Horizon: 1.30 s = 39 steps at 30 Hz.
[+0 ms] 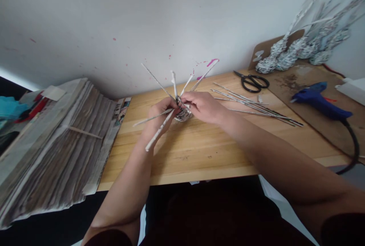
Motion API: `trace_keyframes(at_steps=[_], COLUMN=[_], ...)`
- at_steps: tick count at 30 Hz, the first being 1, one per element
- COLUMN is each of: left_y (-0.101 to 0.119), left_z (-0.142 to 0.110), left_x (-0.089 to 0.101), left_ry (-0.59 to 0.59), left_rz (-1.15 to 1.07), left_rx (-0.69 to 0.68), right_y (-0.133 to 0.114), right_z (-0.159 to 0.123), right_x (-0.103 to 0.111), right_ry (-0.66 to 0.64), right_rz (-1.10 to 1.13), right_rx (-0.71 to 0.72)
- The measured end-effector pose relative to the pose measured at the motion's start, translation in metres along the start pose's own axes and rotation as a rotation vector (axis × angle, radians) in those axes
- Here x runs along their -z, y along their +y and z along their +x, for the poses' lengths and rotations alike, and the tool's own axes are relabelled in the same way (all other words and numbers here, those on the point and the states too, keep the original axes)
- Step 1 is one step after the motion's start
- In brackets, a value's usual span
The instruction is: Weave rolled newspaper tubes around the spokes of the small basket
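A small woven piece of rolled-newspaper tubes (pixel 183 116) stands on the wooden table between my hands, its long paper tubes fanning upward and outward. My left hand (pixel 162 113) grips it from the left, thumb and fingers pinched at the base of the tubes. From the right, my right hand (pixel 203 106) pinches a tube at the top of the weave. One pale tube (pixel 159 131) slants toward me across my left hand. Spare paper tubes (pixel 251 104) lie loose on the table to the right.
Black-handled scissors (pixel 252 81) lie at the back right. A blue glue gun (pixel 322 100) rests on a brown board (pixel 288 86), its cable hanging over the edge. Several finished woven pieces (pixel 288 54) stand behind. A tall newspaper stack (pixel 65 143) borders the left side; a white wall (pixel 159 21) is behind.
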<state>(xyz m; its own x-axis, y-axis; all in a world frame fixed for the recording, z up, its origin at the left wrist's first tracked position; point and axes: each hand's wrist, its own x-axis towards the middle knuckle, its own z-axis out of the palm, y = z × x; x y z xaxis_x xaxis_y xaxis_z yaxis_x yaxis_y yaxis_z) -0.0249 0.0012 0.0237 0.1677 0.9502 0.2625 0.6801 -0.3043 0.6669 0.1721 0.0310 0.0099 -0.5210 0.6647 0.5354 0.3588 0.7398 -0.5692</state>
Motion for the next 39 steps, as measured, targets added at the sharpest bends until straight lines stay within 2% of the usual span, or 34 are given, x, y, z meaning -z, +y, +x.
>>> trace_keyframes(at_steps=[4,7,10,17,24,27,30,33,36,39], left_y=[0.001,0.002,0.000,-0.005,0.007,0.009,0.002,-0.008,-0.012,-0.005], left_z=[0.004,0.007,0.010,0.009,0.010,0.009,0.007,0.007,0.008,0.009], left_x=[0.005,0.001,-0.004,-0.003,-0.009,-0.013,-0.016,-0.018,-0.018,-0.015], left_ry=[-0.031,-0.026,-0.001,-0.033,-0.015,0.004,0.031,0.060,-0.004,-0.038], left_rz=[0.008,-0.024,-0.026,-0.037,0.294,0.338,0.257,0.007,-0.262,-0.293], left_rx=[0.016,0.059,0.044,0.011,-0.024,-0.010,-0.034,0.006,0.103,0.157], right_y=[-0.005,-0.005,-0.003,0.005,0.009,0.008,0.007,0.008,0.009,0.008], right_z=[-0.001,-0.001,-0.001,-0.001,-0.002,-0.002,-0.001,-0.001,0.000,-0.001], right_x=[-0.001,-0.001,-0.003,-0.012,-0.015,-0.013,-0.013,-0.013,-0.013,-0.011], right_ry=[-0.006,0.004,0.032,0.105,0.126,0.118,0.119,0.131,0.143,0.123], right_rz=[-0.053,-0.127,-0.175,-0.084,-0.022,-0.012,0.003,0.017,0.031,0.032], right_rx=[0.040,0.015,-0.004,-0.023,-0.045,-0.057,-0.064,-0.082,-0.108,-0.111])
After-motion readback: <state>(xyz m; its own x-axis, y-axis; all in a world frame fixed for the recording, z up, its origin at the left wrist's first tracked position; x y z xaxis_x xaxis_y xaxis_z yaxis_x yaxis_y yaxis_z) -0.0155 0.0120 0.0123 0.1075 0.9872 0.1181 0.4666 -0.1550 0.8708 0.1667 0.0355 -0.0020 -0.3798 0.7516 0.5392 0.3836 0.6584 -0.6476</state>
